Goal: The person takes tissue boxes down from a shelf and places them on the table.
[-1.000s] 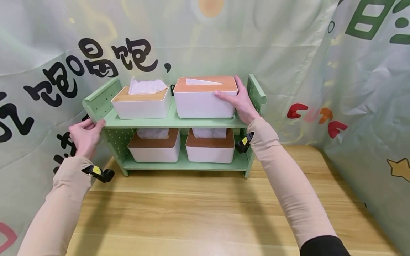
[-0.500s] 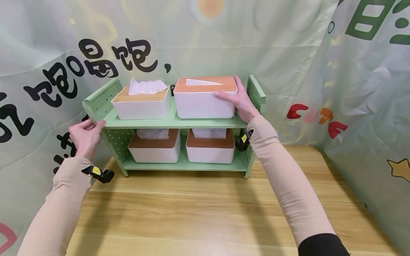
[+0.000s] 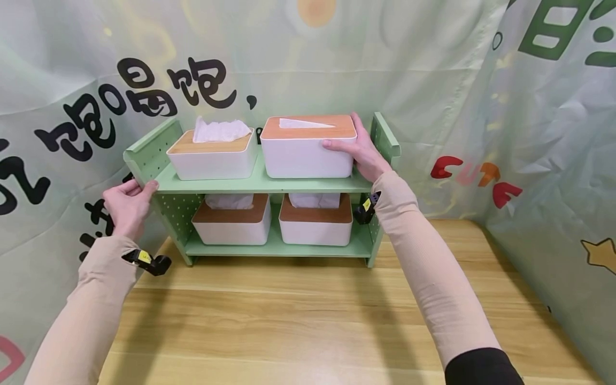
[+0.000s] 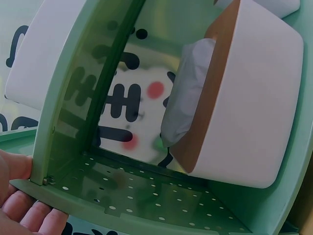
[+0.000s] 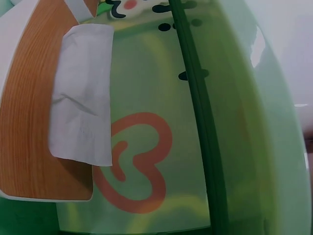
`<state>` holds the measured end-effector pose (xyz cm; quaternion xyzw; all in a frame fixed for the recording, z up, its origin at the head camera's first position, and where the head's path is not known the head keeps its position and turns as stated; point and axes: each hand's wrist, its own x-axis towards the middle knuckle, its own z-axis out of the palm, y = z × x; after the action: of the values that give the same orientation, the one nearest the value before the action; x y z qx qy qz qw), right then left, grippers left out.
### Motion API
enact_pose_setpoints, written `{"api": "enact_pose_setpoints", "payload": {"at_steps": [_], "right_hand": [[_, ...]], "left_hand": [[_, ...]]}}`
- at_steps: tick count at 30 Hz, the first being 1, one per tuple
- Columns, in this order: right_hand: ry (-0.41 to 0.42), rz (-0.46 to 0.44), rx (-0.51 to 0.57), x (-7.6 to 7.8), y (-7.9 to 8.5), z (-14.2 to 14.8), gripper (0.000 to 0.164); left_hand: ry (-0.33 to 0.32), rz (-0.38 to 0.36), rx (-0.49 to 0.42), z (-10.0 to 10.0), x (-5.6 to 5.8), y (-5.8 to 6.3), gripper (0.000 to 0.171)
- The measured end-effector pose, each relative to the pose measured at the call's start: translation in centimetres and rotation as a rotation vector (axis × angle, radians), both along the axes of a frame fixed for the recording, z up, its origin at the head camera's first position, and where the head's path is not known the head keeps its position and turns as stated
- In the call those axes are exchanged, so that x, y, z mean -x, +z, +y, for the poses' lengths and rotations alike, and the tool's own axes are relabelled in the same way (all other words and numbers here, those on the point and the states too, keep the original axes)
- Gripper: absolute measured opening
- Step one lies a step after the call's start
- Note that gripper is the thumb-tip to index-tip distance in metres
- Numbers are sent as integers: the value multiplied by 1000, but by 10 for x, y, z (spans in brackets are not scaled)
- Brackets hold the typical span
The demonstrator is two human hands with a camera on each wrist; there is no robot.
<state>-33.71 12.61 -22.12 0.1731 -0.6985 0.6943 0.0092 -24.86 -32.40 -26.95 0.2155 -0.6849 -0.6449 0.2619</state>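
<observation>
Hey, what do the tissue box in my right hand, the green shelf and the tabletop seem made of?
Tissue box: probably satin plastic, being smooth and evenly white; the tan lid looks like wood, perhaps printed. Green shelf: likely glossy painted metal, possibly plastic, given its thin, perforated, reflective panels. Tabletop: wood or laminate, softly shiny, with pale plank grain.

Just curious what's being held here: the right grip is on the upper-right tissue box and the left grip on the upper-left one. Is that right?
Not quite: the left grip is on the green rack, at its left side, not on the upper-left tissue box; the head view shows this. The right grip is on the upper-right tissue box.
</observation>
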Motion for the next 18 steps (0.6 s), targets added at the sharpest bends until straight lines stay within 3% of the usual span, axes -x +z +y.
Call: {"api": "enact_pose_setpoints", "payload": {"at_steps": [4, 11, 18], "right_hand": [[6, -7, 9, 2, 0, 0, 110], [20, 35, 17, 4, -1, -3, 89], [9, 30, 19, 2, -1, -2, 95]], "left_hand": [[1, -2, -1, 0, 0, 0, 53], [6, 7, -3, -1, 0, -1, 53], [-2, 10, -4, -1, 1, -1, 53]]}}
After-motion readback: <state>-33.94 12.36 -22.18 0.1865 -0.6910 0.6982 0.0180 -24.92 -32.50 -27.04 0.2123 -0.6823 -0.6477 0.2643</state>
